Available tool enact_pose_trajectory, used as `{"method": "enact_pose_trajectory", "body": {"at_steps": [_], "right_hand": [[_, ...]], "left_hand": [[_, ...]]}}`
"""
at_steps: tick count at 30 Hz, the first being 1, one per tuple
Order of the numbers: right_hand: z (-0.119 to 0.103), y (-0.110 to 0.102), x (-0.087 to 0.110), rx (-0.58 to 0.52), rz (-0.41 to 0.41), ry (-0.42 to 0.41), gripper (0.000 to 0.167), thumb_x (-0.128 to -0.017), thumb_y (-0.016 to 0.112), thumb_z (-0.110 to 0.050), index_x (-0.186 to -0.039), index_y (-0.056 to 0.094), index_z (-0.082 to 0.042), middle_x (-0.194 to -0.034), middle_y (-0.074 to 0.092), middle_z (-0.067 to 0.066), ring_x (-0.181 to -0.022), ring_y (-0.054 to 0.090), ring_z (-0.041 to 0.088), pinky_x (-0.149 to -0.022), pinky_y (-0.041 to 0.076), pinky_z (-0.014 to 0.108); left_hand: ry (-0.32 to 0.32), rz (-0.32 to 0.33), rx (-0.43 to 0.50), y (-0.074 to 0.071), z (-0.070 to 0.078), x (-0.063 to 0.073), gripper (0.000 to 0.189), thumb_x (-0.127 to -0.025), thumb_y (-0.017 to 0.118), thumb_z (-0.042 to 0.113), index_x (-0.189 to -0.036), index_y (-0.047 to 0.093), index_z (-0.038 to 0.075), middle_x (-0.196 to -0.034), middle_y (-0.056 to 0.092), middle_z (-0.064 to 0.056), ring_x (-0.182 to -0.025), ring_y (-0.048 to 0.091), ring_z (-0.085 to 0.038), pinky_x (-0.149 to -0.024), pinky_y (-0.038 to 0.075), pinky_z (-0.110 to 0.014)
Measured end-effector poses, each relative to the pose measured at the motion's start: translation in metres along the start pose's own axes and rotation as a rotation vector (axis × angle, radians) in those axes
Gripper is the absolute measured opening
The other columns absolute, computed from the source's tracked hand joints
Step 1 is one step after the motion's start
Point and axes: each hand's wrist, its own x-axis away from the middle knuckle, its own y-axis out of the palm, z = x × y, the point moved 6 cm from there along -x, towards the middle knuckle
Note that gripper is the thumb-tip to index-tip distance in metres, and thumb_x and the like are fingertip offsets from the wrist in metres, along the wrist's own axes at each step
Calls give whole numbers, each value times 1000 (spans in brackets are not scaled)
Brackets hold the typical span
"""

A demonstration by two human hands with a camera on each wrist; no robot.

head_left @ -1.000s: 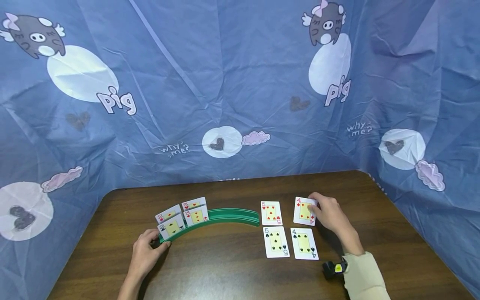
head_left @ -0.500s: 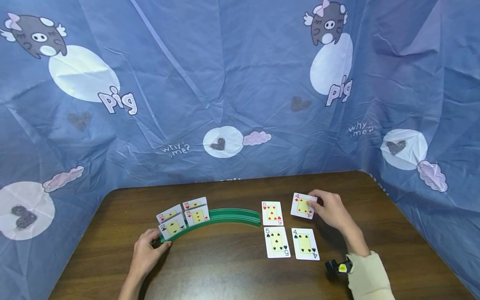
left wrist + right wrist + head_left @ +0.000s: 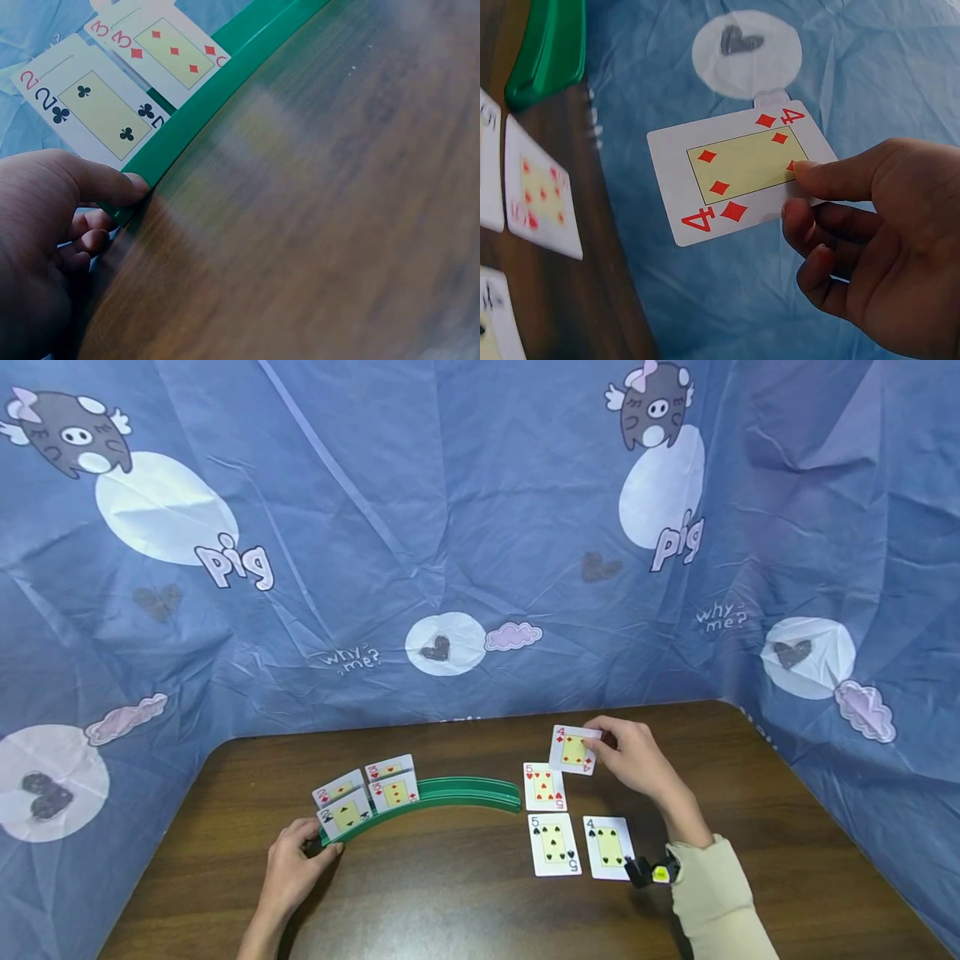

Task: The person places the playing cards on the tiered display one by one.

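Observation:
My right hand (image 3: 633, 756) pinches the four of diamonds (image 3: 742, 176) by its right edge, thumb on the face. In the head view the card is above the table, overlapping the top of the five of hearts (image 3: 542, 789). My left hand (image 3: 291, 864) grips the left end of the curved green card holder (image 3: 468, 791), thumb on its near side. In the holder's left half stand the two of clubs (image 3: 105, 112) in front of a red two (image 3: 337, 787), and the three of diamonds (image 3: 169, 52) in front of a red three (image 3: 386, 768).
Face up on the brown table (image 3: 427, 893) lie the five of spades (image 3: 553, 845) and, to its right, the four of spades (image 3: 606, 839). A blue printed cloth (image 3: 480, 527) hangs behind and around the table. My right wrist bears a black camera (image 3: 643, 872).
The four of diamonds has come up off the table and moved left with my right hand, from above the four of spades to over the five of hearts. My left hand stays in place.

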Motion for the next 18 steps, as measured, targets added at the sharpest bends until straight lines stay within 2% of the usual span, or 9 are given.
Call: {"method": "enact_pose_trajectory", "body": {"at_steps": [5,11,18], "right_hand": [[-22,10,-13,-28,-24,-20,15,-94,66,-7,-107,72,-5,-78,65,6,-65,50,11,-57,41,23],[-52,22,-30,-56,-49,-86,13,-94,66,-10,-105,72,-6,-80,67,6,-67,50,13,-60,41,24],[-73,37,-45,-83,-73,-125,11,-95,65,-11,-102,73,-8,-79,67,4,-67,50,12,-62,41,25]], "left_hand": [[-1,-1,-3,0,0,0,30,-74,82,4,-102,74,-2,-109,71,-18,-97,59,-26,-79,43,-31],[-1,2,-3,-1,0,0,29,-74,82,4,-101,74,-2,-107,71,-17,-96,59,-26,-80,43,-33],[-6,-13,0,-1,0,0,29,-75,82,4,-102,74,-2,-109,70,-18,-98,59,-28,-81,43,-35]]}}
